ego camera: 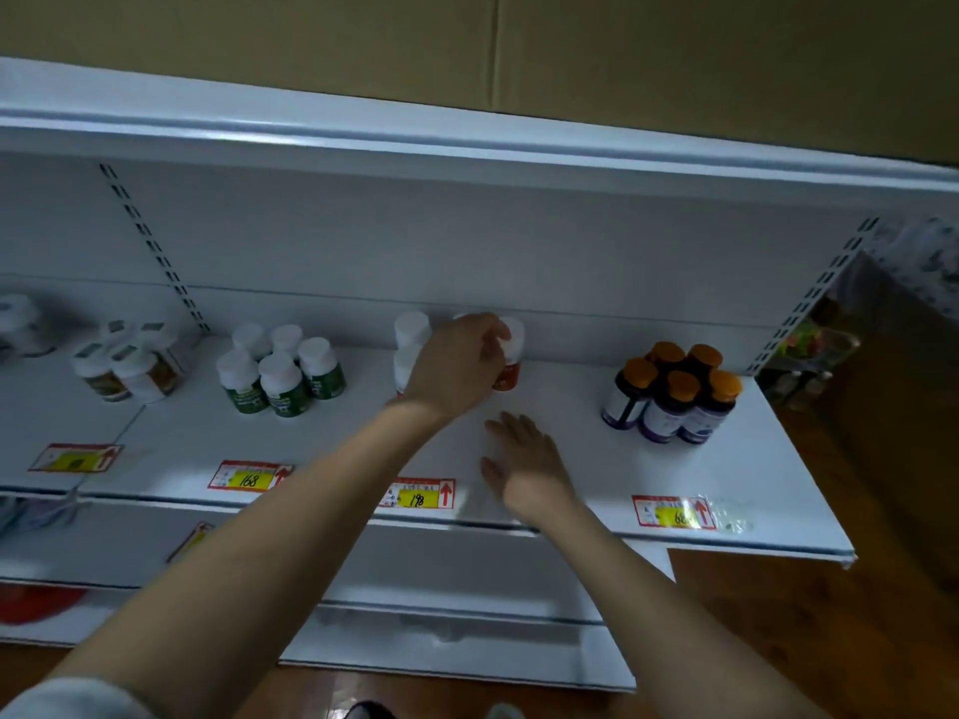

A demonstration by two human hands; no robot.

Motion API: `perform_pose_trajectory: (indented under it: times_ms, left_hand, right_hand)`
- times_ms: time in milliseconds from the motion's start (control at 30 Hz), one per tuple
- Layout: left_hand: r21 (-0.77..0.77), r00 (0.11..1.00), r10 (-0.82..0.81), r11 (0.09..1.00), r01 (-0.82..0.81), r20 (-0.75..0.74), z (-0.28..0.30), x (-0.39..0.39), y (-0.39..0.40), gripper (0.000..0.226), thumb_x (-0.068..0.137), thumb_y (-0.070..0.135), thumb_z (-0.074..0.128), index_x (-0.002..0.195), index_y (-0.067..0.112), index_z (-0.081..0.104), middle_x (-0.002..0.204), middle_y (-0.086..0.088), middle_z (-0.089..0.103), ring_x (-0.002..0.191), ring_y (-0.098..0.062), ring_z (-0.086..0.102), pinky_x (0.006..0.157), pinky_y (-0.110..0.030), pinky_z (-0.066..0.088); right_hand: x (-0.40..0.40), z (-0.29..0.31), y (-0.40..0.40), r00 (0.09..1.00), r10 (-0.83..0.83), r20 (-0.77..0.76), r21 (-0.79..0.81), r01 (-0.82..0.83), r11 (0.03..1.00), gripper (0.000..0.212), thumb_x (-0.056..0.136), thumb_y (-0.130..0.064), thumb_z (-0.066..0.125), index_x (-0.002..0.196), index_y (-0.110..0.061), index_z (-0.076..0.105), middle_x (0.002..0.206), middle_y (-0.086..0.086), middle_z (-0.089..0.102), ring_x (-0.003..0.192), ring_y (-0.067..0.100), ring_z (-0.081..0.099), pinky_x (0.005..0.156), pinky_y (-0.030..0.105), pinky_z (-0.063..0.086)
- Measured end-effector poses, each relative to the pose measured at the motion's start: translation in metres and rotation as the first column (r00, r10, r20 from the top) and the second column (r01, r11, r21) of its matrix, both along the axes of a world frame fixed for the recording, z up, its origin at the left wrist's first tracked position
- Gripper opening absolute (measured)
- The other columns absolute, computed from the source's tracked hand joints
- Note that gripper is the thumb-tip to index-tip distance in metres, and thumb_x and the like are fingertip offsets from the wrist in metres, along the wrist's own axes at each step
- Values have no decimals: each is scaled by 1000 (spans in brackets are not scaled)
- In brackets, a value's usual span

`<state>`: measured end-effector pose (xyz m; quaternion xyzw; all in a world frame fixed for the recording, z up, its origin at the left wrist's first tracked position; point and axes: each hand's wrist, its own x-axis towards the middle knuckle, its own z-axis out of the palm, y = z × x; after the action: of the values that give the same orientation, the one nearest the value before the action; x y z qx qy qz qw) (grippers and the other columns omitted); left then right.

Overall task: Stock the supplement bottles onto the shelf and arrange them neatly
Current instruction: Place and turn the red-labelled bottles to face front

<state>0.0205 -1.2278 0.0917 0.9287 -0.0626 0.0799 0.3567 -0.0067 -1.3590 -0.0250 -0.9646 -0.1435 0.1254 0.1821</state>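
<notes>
Left hand point(456, 363) fingers pinch orange bottle point(509, 358), seating it beside 2 white-capped bottles point(411, 350) above tag 198 point(416, 494); right hand point(524, 461) fingers spread, empty, over shelf point(571, 438).

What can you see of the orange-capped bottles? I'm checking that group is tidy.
The orange-capped bottles stand upright in a tight cluster on the right part of the white shelf. About six show: dark bodies, pale labels with purple, rounded orange caps. They touch each other; neither hand touches them. A yellow price tag sits below.
</notes>
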Motion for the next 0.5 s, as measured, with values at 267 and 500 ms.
perform_pose_trajectory:
  times_ms: [267, 500]
  left_hand:
    - [402, 983, -102, 902, 155, -151, -12, 76, -6, 55, 92, 28, 64, 142, 18, 44, 139, -8, 49, 127, -29, 45, 103, -43, 42]
    - [543, 963, -156, 801, 253, -219, -19, 99, -8, 62, 96, 35, 60, 150, 17, 36, 148, -8, 45, 136, -29, 41, 114, -37, 24]
  right_hand:
    - [0, -34, -2, 986, 51, 156, -68, -41, 997, 60, 102, -45, 21, 157, -22, 19, 167, 3, 9, 154, 23, 4, 124, 44, -2]
    - [-1, -34, 0, 983, 31, 180, -42, -23, 999, 72, 91, -50, 10, 156, -23, 23, 166, 2, 14, 154, 23, 7, 121, 41, -5]
